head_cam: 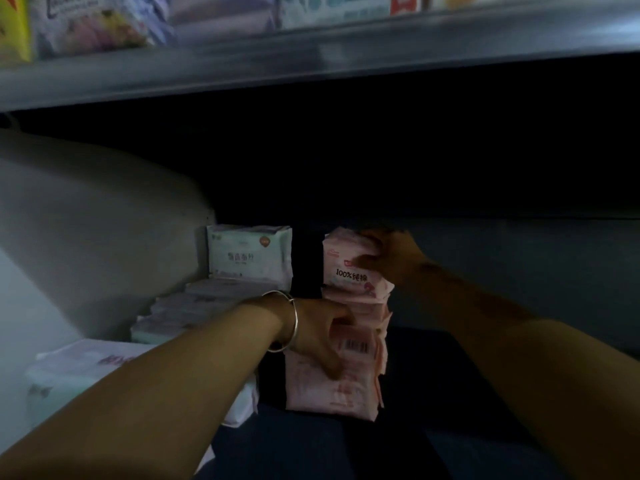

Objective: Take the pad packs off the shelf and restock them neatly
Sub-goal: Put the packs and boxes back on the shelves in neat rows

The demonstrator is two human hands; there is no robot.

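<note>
A row of pink pad packs (349, 341) stands on the dark lower shelf (485, 375), running from front to back. My left hand (320, 336), with a silver bangle on the wrist, grips the front packs of the row, thumb on top. My right hand (388, 254) holds the upright rear pink pack (346, 265) at its top right corner. Left of the pink row runs a row of white and pale green pad packs (249, 258), the rearmost one standing upright.
More white packs (86, 368) lie at the front left of the shelf. A pale side wall (86, 220) closes the left. The upper shelf edge (311, 57) hangs overhead with other packaged goods on it. The shelf to the right of the pink row is dark.
</note>
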